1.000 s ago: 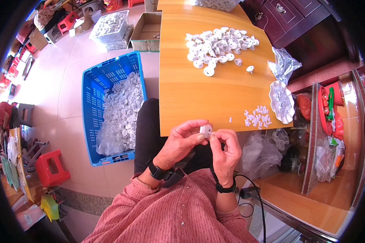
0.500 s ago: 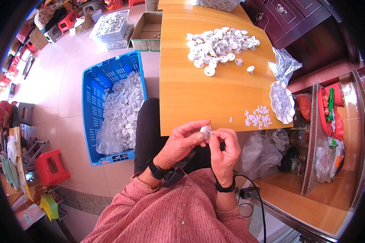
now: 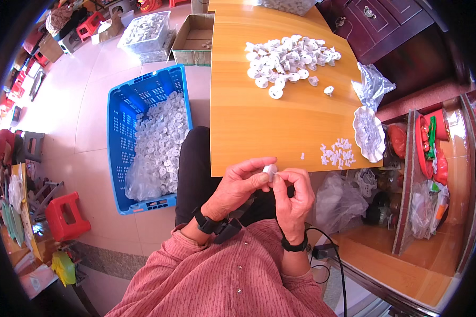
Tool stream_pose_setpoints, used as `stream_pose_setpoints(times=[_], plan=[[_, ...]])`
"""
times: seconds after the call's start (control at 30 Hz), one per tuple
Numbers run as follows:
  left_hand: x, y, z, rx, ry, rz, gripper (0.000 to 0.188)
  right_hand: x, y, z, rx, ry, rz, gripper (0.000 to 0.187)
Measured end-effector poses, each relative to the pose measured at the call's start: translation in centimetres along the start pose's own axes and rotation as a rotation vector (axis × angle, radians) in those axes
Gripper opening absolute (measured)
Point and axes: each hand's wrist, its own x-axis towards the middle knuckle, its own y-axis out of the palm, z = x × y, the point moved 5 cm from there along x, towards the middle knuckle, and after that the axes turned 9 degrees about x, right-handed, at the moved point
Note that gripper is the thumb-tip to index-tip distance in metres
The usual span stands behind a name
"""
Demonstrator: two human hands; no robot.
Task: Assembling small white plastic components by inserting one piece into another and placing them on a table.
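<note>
Just off the table's near edge, my left hand grips a small white round plastic part between thumb and fingers. Against its right side, my right hand pinches a tiny white plastic piece, mostly hidden by the fingertips. Beyond my hands on the wooden table lies a heap of white disc-shaped plastic parts with stems. One such part stands apart to the right of it. Small white plastic pegs are scattered near the front right, with a single peg left of them.
A scalloped white dish and a clear plastic bag rest at the table's right edge. On the floor to the left, a blue crate holds many white parts. Behind it are a clear tub and a cardboard box. A red stool stands farther left.
Both hands stay in nearly the same place, still pressed together at the white part, which has tilted slightly. The whole view has shifted a little.
</note>
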Motion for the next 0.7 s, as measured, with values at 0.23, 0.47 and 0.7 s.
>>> stream_pose_setpoints(times=[0.23, 0.47, 0.7], plan=[[-0.11, 0.13, -0.21, 0.105, 0.01, -0.005, 0.041, 0.09, 0.03, -0.21, -0.029, 0.037, 0.01, 0.01], [0.01, 0.05, 0.2, 0.129, 0.065, 0.005, 0.03, 0.13, -0.12, -0.12, -0.038, 0.049, 0.027, 0.01], [-0.16, -0.16, 0.32, 0.167, 0.065, 0.02, 0.028, 0.17, -0.26, -0.11, -0.021, 0.076, 0.08, 0.01]])
